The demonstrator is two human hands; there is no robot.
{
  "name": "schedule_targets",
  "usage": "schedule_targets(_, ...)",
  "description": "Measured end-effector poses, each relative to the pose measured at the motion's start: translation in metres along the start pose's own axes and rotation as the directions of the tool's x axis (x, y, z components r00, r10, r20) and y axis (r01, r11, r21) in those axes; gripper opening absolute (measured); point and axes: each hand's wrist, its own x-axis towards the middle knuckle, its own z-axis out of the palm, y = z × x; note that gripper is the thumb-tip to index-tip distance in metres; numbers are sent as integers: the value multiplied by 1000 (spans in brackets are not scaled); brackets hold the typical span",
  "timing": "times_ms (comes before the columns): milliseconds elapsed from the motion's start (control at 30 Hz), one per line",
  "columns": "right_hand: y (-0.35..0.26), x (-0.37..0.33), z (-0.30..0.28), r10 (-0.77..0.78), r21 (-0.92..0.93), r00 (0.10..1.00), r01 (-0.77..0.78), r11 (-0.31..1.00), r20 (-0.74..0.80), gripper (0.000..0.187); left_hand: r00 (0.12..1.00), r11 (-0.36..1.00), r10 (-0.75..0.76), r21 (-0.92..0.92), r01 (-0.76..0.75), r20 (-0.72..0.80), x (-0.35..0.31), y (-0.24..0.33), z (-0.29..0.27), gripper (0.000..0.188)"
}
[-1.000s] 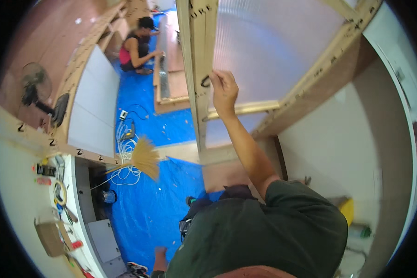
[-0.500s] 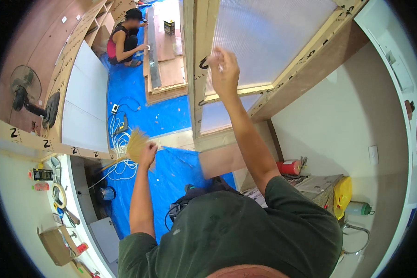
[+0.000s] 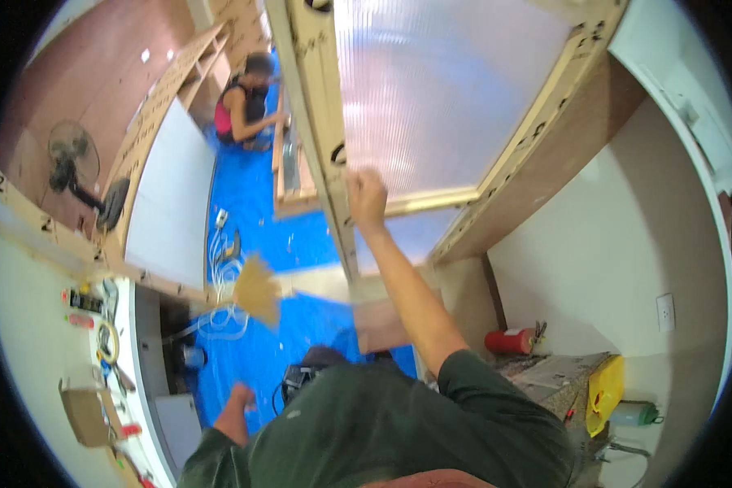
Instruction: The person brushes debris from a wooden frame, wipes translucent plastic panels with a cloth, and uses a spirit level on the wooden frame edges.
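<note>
Working close to the pale wooden frame (image 3: 313, 73) around a translucent, finely ribbed panel (image 3: 447, 106), the right hand (image 3: 368, 198) is raised with its fingers seemingly curled inward; blur hides whether they are clenched or pinch something small, so I cannot tell. The frame stands at centre and slightly right, its left upright beside the knuckles, and whether they touch is unclear. For control, a straight wrist and slightly bent elbow would serve best, with any pressure going onto the solid wood rather than the thin-looking panel. Short, even movements along the upright seem safer than broad ones. The left hand (image 3: 240, 400) is low at near left over the blue plastic floor sheet (image 3: 301, 244); its grip is too blurred to read. If free, it could brace the frame. Footing deserves care: the coiled white cable (image 3: 220, 315) and the fan-shaped, straw-coloured broom (image 3: 257, 291) are at left, with a crouching co-worker (image 3: 236, 110) in black and red at far left.
</note>
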Motion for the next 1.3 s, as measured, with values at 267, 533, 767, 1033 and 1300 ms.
schedule_targets(267, -79, 90, -54, 70, 72, 997, -72, 995, 32, 46, 606, 929, 371, 284, -238, -704, 16, -46, -71, 14)
schedule_targets(533, -224, 168, 21, -294, -165, 896, 252, 953, -332, 96, 757, 275, 88, -714, -644, -648, 45, -91, -232, 21)
schedule_targets(767, -178, 131, 49, -184, -314, 865, 33, 949, -467, 88, 733, 475, 57, -628, -617, -678, 27, -120, -259, 41)
schedule_targets(1033, -138, 75, 68, -96, -353, 870, -94, 931, -485, 89, 719, 778, 83, -406, -480, -691, -7, -130, -269, 49)
schedule_targets(1300, -124, 51, 69, -6, -336, 880, -175, 925, -475, 82, 661, 563, 36, -531, -633, -750, 22, -113, -316, 57)
